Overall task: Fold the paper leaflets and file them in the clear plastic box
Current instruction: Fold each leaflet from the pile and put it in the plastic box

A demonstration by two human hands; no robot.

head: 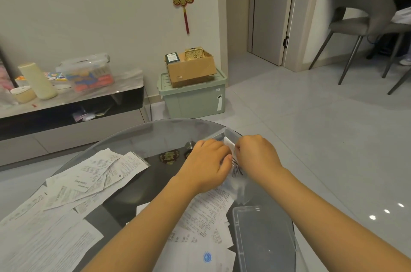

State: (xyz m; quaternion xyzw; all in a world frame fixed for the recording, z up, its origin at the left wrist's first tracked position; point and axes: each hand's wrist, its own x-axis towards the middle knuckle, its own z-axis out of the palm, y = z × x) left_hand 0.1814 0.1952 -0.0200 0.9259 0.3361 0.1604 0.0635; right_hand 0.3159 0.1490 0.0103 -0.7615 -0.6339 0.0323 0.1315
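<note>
the folded leaflet [229, 144] sits pinched between both hands over the far part of the clear plastic box [233, 136], at the right side of the round glass table [155, 131], so the step in hand looks like filing: a folded sheet is being tucked in among the papers already standing in the box. the left hand [209, 165] has its fingers curled round the near edge of the leaflet, knuckles up; the right hand [258, 154] is curled too, fingertips pinching the white corner that shows between them. how deep the sheet sits in the box cannot be told, since the hands cover it. the next move likely calls for pressing it down level and letting go, then reaching for another sheet. unfolded leaflets [89, 182] lie spread across the left of the table, more [206, 216] under the forearms, and the clear lid [264, 238] rests near the right elbow.
</note>
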